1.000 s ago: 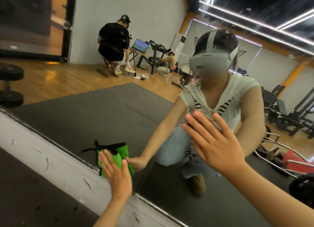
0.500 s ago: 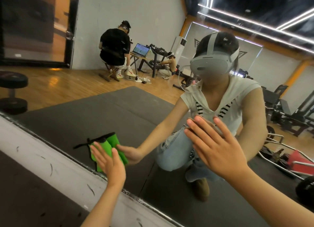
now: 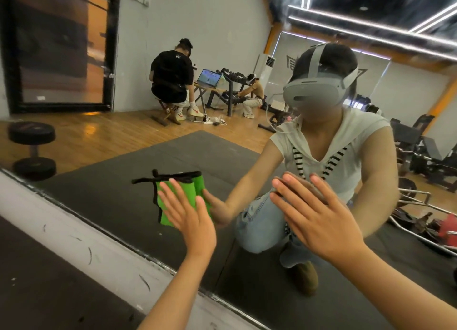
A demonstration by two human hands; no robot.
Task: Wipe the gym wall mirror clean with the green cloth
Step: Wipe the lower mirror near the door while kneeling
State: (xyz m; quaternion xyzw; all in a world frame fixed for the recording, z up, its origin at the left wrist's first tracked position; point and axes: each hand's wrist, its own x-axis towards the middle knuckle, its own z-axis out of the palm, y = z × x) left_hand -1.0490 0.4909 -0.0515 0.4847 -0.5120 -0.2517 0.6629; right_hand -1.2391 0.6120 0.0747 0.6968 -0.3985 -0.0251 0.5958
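Left hand: my left hand (image 3: 190, 221) lies flat with straight, spread fingers, pressing the green cloth (image 3: 191, 187) against the mirror (image 3: 103, 181); it pins the cloth and does not curl round it.
Right hand: my right hand (image 3: 319, 221) is wide too, palm laid against the glass to the right, holding nothing.
Change: a second ago the cloth sat low, just beside the mirror's bottom edge; now it is higher up the glass, clear of that edge. My right hand has kept its place.
Meaning: I judge this an upward stroke in mid-wipe, the low strip covered and most of the glass above and to the right still to do.
Arm pose: left forearm reaches up from the near edge, wrist bent back so the palm meets the glass; right arm comes in from the near right, bracing me.
Cloth: folded, black-trimmed, between my palm and the mirror, left of centre.
Beyond: scuffed white ledge (image 3: 74, 240) below the mirror; a dumbbell (image 3: 32, 151) reflected far left.
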